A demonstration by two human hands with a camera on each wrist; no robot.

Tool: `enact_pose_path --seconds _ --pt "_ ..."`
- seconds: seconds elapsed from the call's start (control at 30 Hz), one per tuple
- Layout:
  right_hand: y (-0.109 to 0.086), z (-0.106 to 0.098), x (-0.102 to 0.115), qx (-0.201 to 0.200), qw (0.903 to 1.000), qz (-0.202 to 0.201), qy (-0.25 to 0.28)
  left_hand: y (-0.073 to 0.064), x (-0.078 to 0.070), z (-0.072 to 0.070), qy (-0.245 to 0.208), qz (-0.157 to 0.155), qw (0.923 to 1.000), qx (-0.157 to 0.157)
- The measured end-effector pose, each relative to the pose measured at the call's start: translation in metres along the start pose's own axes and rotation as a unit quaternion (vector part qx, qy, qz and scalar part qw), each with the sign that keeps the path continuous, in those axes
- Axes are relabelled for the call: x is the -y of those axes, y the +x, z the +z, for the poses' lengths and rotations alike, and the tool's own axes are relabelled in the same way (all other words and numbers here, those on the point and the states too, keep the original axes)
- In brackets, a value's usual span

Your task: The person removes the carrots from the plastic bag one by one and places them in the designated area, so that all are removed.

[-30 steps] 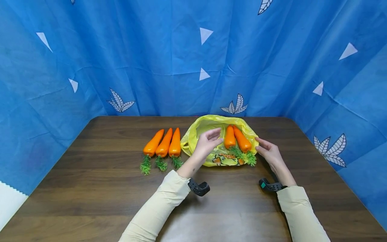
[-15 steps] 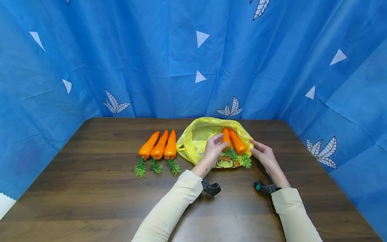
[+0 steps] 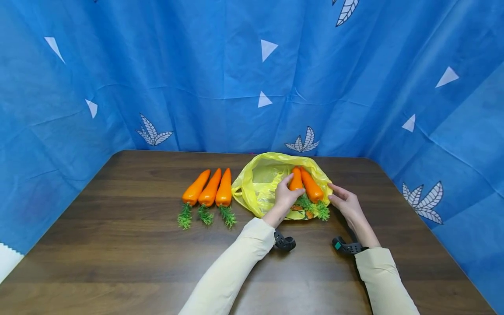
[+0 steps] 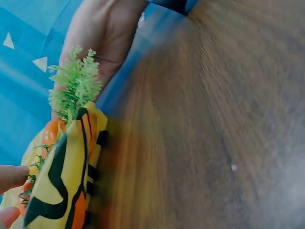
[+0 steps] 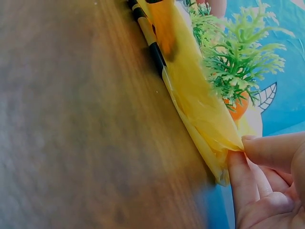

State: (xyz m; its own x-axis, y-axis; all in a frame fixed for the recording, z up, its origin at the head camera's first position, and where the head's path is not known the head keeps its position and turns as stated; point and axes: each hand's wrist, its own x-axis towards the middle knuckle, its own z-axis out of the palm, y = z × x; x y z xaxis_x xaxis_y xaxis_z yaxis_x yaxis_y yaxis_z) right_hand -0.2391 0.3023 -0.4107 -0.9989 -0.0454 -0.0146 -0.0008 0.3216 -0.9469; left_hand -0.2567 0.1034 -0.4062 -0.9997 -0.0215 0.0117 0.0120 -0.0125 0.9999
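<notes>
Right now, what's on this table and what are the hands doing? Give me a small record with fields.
Bag: yellow plastic, lying with its mouth open toward the person
Carrots inside: two, side by side, leafy tops at the opening
Carrots outside: three in a row, left of the bag
Left hand: grips the left inside carrot
Right hand: pinches the bag's right edge
Table: dark wood grain
Curtain: blue, patterned

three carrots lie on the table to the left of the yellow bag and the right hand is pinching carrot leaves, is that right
Not quite: the right wrist view shows the right hand pinching the edge of the yellow bag, not carrot leaves. Three carrots do lie on the table left of it.
</notes>
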Motion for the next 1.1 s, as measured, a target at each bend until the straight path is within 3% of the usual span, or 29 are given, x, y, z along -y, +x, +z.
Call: enact_pose_path --seconds 0.2,0.7,0.87,1.1 --pt "0.0 0.0 -0.001 0.001 1.0 -0.001 0.008 0.001 0.004 0.004 0.031 0.006 0.9994 -0.012" --pt "0.001 0.001 0.0 0.005 0.9999 -0.005 0.01 -0.005 0.005 -0.002 0.071 0.032 0.9969 -0.008" --pt "0.0 0.002 0.001 0.007 0.9999 -0.002 0.014 -0.006 0.005 -0.006 0.06 0.028 0.9977 -0.012" --pt "0.0 0.001 0.0 0.005 0.9998 -0.003 0.019 -0.007 0.003 -0.008 0.01 0.01 0.9999 -0.009"
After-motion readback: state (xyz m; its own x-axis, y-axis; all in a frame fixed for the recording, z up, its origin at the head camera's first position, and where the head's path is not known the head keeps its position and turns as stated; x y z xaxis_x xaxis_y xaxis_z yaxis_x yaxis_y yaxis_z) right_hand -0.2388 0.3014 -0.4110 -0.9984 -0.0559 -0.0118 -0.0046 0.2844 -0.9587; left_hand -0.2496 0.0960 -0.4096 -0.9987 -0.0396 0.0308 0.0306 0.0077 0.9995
